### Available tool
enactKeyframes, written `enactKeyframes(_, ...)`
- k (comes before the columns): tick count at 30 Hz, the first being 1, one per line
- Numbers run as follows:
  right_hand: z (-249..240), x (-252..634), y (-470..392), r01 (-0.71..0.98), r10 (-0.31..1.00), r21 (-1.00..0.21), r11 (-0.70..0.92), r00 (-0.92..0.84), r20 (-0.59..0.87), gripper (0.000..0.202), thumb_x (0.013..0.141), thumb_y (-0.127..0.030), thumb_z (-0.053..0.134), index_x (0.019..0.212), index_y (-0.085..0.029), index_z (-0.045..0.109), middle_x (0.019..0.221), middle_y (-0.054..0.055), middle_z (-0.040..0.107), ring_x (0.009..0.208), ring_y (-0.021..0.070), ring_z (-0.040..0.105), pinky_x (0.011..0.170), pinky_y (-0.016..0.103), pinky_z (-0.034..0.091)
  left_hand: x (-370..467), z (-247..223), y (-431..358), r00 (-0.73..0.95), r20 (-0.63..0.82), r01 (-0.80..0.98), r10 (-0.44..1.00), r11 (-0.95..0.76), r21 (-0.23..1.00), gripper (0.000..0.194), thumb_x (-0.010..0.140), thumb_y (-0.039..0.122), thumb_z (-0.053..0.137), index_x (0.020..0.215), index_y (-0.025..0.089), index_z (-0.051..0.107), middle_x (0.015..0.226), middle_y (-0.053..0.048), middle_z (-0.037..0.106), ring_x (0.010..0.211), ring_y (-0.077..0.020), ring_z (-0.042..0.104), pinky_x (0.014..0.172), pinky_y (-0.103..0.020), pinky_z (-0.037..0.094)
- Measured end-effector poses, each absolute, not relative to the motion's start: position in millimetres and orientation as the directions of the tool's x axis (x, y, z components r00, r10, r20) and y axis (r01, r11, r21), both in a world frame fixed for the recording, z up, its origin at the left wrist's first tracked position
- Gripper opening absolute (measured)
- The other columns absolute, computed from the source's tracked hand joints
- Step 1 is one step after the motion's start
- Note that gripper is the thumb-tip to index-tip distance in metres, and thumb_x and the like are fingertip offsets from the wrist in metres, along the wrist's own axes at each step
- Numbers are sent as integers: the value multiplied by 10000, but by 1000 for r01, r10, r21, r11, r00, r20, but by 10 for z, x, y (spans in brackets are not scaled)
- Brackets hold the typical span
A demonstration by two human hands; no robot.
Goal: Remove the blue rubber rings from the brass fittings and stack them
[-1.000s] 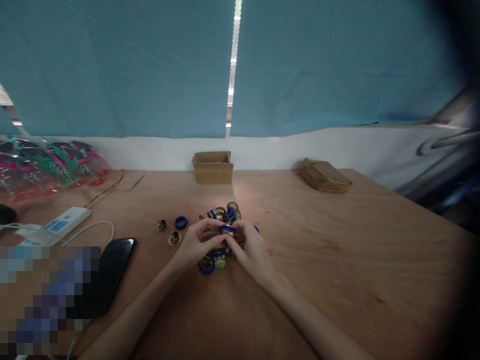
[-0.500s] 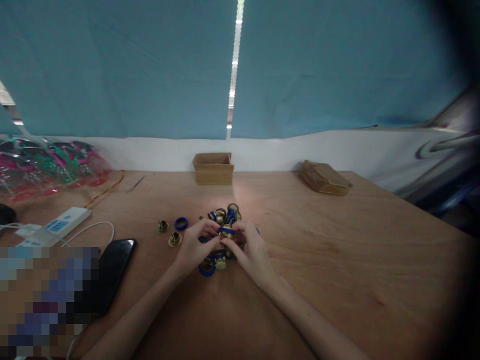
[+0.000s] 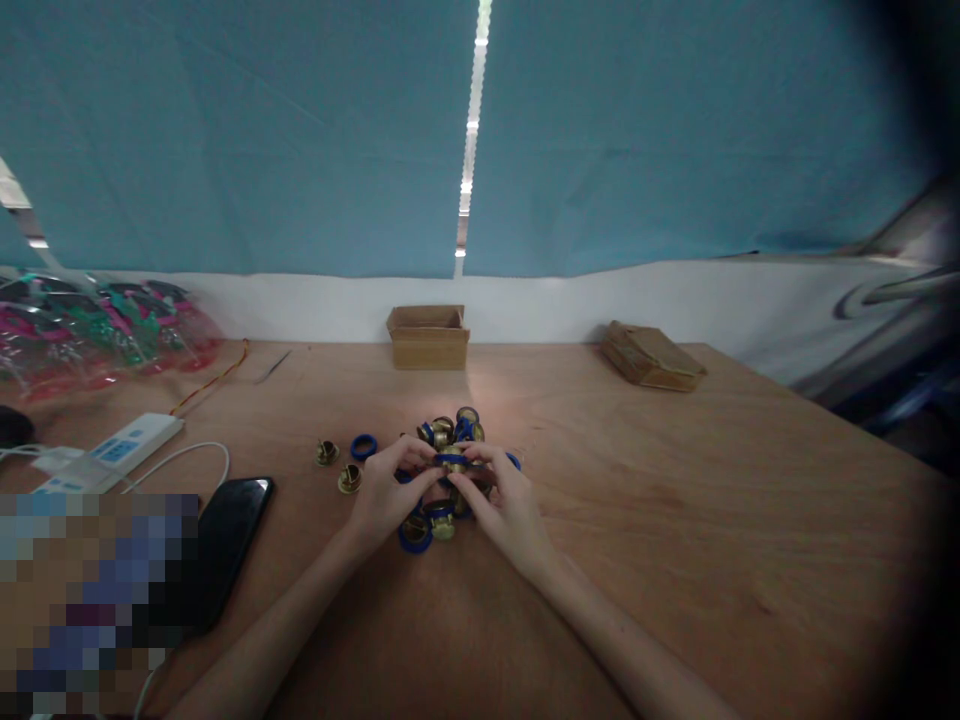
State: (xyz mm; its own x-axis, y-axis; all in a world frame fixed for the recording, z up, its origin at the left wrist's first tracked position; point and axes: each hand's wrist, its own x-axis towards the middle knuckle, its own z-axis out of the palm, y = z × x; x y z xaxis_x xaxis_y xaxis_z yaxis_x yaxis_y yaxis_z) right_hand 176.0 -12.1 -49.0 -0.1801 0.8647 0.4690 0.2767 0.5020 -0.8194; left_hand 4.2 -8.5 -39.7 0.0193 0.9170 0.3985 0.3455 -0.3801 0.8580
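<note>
Between the fingertips of my left hand (image 3: 388, 492) and my right hand (image 3: 504, 500) is a brass-coloured fitting with a blue ring (image 3: 451, 460), pinched from both sides. Several more brass pieces with blue rings lie in a loose pile around and under my fingers, among them one at the front (image 3: 442, 522) and one at the back (image 3: 467, 417). My palms and fingers cover part of the pile. Left of my left hand are a loose blue ring (image 3: 364, 447) and two bare brass pieces, the upper one (image 3: 326, 453) and the lower one (image 3: 350, 479).
An open cardboard box (image 3: 429, 348) stands at the table's back edge, another carton (image 3: 651, 357) at the back right. On the left are a black phone (image 3: 229, 550), a white power strip (image 3: 142, 440) with cables, and plastic-wrapped colourful items (image 3: 112, 330).
My fingertips have shifted slightly around the held piece, which now sits a touch higher. More of the blue ring beyond my right hand shows. The rest looks the same.
</note>
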Motion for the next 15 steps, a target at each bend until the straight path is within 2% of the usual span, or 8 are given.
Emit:
enactKeyframes(3,-492,1760,-116,294,866,-815,500,-176,468,230,860,-257,600,1065,-224,501,1128,73,591,867,160,646,799,329,562,39,-401,-87,29,403,366,915,-385,847,109,742,210,697,827,187,634,757,-9,670,681,-144,629,641,-235,495)
enactKeyframes(9,-502,1763,-104,299,853,-799,522,-171,493,232,844,-258,618,1054,-235,522,1111,68,607,955,188,624,813,337,554,35,-409,-90,43,453,425,890,-427,798,98,745,179,682,818,185,617,698,16,629,640,-121,601,618,-217,478)
enactKeyframes(15,-466,1757,-102,203,888,-865,458,-142,437,221,819,-286,647,1001,-232,534,1089,60,604,857,170,648,738,302,572,43,-395,-101,72,466,433,882,-449,782,105,744,156,673,806,183,593,701,20,617,649,-117,599,636,-216,479)
